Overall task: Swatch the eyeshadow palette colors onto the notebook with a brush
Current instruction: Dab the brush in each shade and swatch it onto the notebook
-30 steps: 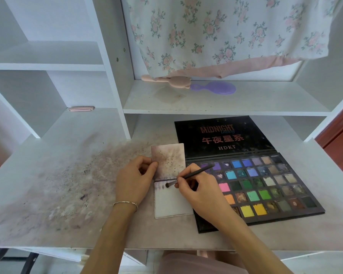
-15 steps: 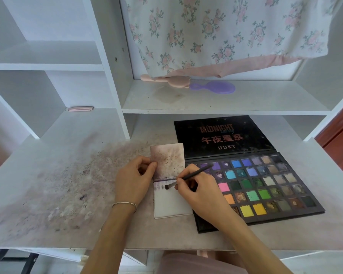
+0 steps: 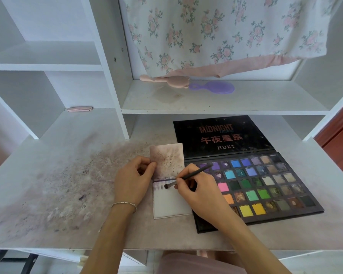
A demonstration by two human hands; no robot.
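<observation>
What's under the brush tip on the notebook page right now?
The brush tip rests on the notebook page's top edge, beside a row of small purple-grey swatches. Any mark directly beneath the bristles is hidden.

White shelving unit (image 3: 111, 56), powder-stained desk (image 3: 67, 175), floral curtain (image 3: 226, 32), daylight

My right hand (image 3: 198, 192) covers the near-left pans of the eyeshadow palette (image 3: 269, 186) and the notebook (image 3: 169, 202) page's right edge, my forearms run off the bottom, and the swatch colours are too small to tell.
</observation>
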